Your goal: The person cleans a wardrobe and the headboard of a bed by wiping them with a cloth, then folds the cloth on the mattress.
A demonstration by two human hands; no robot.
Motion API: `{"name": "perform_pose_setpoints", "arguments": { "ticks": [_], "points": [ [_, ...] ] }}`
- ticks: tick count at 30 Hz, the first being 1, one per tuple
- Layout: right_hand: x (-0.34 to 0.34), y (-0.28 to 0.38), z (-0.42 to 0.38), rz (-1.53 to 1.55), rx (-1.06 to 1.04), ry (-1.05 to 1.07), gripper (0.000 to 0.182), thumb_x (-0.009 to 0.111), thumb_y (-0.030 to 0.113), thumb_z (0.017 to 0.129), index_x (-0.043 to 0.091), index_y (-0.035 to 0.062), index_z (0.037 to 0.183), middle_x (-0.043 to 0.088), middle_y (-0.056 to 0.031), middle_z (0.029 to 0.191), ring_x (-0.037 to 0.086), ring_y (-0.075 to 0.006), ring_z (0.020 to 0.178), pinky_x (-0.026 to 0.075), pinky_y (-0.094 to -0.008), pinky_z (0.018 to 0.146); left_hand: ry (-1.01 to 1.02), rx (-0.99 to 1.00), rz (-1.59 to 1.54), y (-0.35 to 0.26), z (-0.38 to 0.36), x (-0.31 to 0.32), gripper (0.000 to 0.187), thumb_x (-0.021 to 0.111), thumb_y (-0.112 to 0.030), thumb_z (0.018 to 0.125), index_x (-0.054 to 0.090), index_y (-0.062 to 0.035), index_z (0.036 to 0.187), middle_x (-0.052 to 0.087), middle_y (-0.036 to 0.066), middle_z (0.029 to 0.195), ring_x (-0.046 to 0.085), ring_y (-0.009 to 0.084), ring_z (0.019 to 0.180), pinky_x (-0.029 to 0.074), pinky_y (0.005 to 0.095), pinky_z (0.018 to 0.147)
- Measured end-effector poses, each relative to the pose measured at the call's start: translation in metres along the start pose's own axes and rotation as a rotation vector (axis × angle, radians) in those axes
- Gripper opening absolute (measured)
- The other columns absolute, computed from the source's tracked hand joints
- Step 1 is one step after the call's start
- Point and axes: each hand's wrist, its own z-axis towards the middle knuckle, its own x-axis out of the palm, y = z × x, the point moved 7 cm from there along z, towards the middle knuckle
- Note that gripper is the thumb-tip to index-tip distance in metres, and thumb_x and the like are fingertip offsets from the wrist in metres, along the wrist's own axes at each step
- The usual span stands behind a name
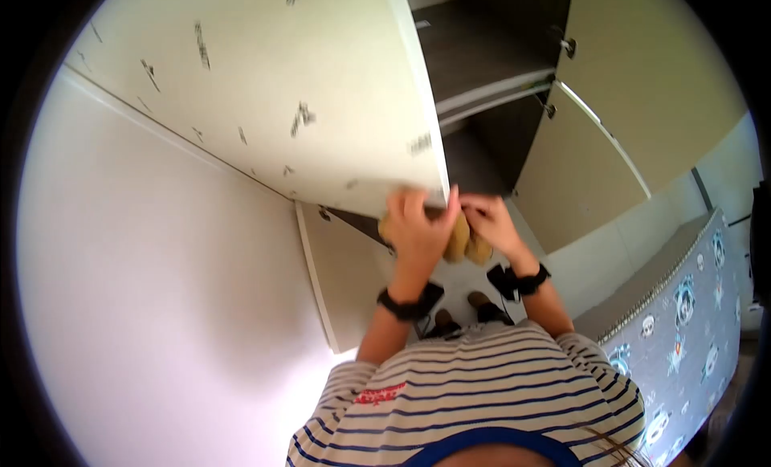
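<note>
My left hand is at the lower corner of a cream cabinet door, its fingers curled and its thumb pointing up by the door's edge. A tan-brown, soft-looking thing shows on both sides of that hand and hangs beneath the fingers. I cannot make out its exact kind. Close on the right, my right hand has its fingers bent and pinched together against the same tan thing, near the door corner. Blur hides where the fingertips meet it. Both wrists wear black bands.
The open cabinet has dark shelves, and more cream doors swing out on the right with hinges exposed. A lower door stands open at left beside a white wall. A grey patterned bed or mattress side lies right.
</note>
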Motion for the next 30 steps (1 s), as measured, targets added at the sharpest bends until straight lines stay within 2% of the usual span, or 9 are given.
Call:
{"name": "perform_pose_setpoints", "arguments": {
  "ticks": [6,7,11,14,21,24,26,28,30],
  "points": [
    [-0.019,-0.023,0.055,0.022,0.026,0.004,0.044,0.061,0.026,0.091,0.055,0.0011,0.128,0.066,-0.0146,0.077,0.058,-0.0146,0.061,0.049,-0.0325,0.061,0.093,-0.127,-0.155,0.016,0.022,0.039,0.034,0.074,-0.028,0.083,0.060,-0.0114,0.110,0.056,0.007,0.095,0.054,0.0222,0.060,0.049,0.0325,0.061],
    [-0.023,-0.009,0.065,-0.108,-0.025,-0.040,0.045,0.062,0.035,0.093,0.058,0.0009,0.121,0.067,-0.0196,0.081,0.064,-0.0255,0.064,0.050,-0.0360,0.062,0.227,-0.197,-0.232,0.022,0.018,0.047,0.032,0.072,-0.028,0.085,0.062,-0.0109,0.110,0.057,0.006,0.091,0.055,0.0221,0.062,0.048,0.0322,0.061],
    [-0.019,-0.030,0.094,-0.225,-0.149,-0.200,0.047,0.057,0.046,0.095,0.058,0.0014,0.112,0.066,-0.0250,0.082,0.064,-0.0433,0.076,0.051,-0.0418,0.067,0.528,-0.320,-0.288,0.036,-0.029,0.051,0.031,0.070,-0.031,0.086,0.065,-0.0105,0.109,0.058,0.004,0.078,0.056,0.0205,0.066,0.047,0.0315,0.063],
    [-0.020,-0.042,0.116,-0.300,-0.219,-0.278,0.049,0.053,0.047,0.096,0.057,0.0033,0.116,0.066,-0.0247,0.082,0.064,-0.0433,0.078,0.051,-0.0443,0.069,0.637,-0.314,-0.203,0.053,-0.060,0.057,0.037,0.069,-0.035,0.086,0.065,-0.0121,0.115,0.060,0.004,0.080,0.056,0.0205,0.067,0.047,0.0315,0.064],
    [-0.015,-0.053,0.164,-0.220,-0.130,-0.189,0.045,0.048,0.045,0.100,0.055,0.0050,0.120,0.065,-0.0261,0.104,0.061,-0.0439,0.099,0.048,-0.0433,0.084,0.854,-0.666,-0.260,0.084,-0.118,0.054,0.060,0.062,-0.040,0.092,0.041,-0.0255,0.146,0.063,0.020,0.122,0.062,0.0371,0.111,0.049,0.0385,0.088],
    [-0.014,-0.069,0.167,-0.277,-0.066,-0.194,0.044,0.046,0.043,0.101,0.055,0.0036,0.118,0.064,-0.0257,0.107,0.060,-0.0428,0.103,0.048,-0.0441,0.085,0.673,-0.623,-0.330,0.097,-0.145,0.063,0.058,0.058,-0.041,0.094,0.039,-0.0278,0.147,0.066,0.023,0.107,0.064,0.0418,0.094,0.050,0.0451,0.081],
    [-0.005,-0.091,0.173,-0.466,-0.441,-0.154,0.041,0.049,0.039,0.100,0.049,0.0002,0.113,0.062,-0.0264,0.101,0.059,-0.0459,0.094,0.048,-0.0451,0.081,0.703,-0.648,-0.362,0.097,-0.151,0.069,0.058,0.057,-0.035,0.095,0.037,-0.0205,0.148,0.060,0.024,0.123,0.059,0.0414,0.112,0.048,0.0419,0.092],
    [-0.008,-0.115,0.198,-0.743,-0.246,-0.100,0.037,0.053,0.031,0.098,0.046,0.0015,0.119,0.061,-0.0272,0.107,0.059,-0.0473,0.093,0.049,-0.0487,0.078,0.654,-0.611,-0.407,0.095,-0.152,0.081,0.057,0.055,-0.034,0.096,0.038,-0.0174,0.148,0.060,0.025,0.123,0.059,0.0421,0.111,0.048,0.0432,0.091],
    [-0.011,-0.086,0.177,-0.535,0.117,-0.175,0.040,0.048,0.027,0.097,0.044,0.0047,0.130,0.062,-0.0257,0.114,0.061,-0.0448,0.097,0.050,-0.0476,0.086,0.687,-0.701,-0.440,0.096,-0.158,0.088,0.055,0.055,-0.033,0.096,0.039,-0.0164,0.146,0.061,0.026,0.120,0.060,0.0424,0.108,0.048,0.0437,0.091]
  ]
}}
